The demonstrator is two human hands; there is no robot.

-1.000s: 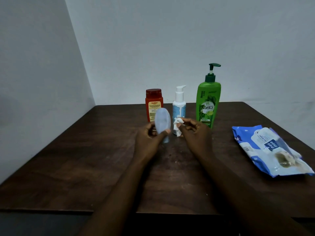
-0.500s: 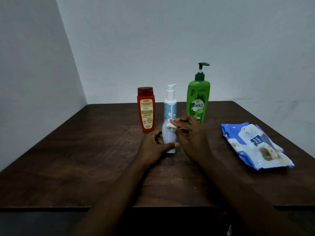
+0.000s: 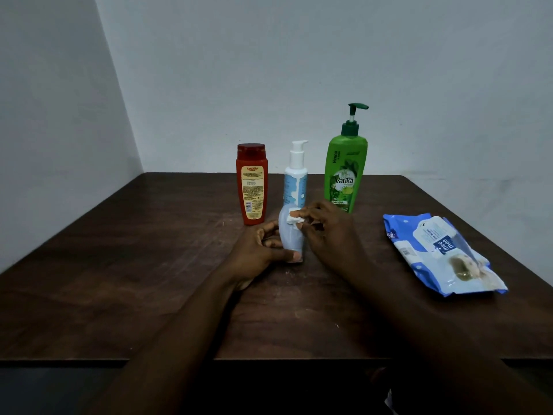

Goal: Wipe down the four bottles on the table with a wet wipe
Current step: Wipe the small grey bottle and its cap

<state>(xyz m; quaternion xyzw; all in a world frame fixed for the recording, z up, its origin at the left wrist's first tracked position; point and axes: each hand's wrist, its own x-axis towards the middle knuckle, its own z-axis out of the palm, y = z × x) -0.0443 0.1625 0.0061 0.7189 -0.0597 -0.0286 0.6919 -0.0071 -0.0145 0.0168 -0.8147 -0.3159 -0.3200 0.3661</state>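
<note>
Looking down from the head view, the left hand (image 3: 254,256) grips a small pale blue bottle (image 3: 291,239) low on its body, thumb laid across its base, holding it upright on the bench (image 3: 134,265) just in front of the row of other bottles. The right hand (image 3: 329,235) pinches a folded white wet wipe (image 3: 292,220) against the upper part of that bottle. Behind stand a red bottle (image 3: 251,187), a white pump bottle (image 3: 296,178) and a green pump bottle (image 3: 344,175), all upright, near one another but apart, well back from the bench's near edge. A blue pack of wipes (image 3: 443,256) lies flat near the right edge, apart from the hands. Bare wood stretches left of the red bottle to the left edge, and between the hands and the near edge, crossed only by both forearms.
</note>
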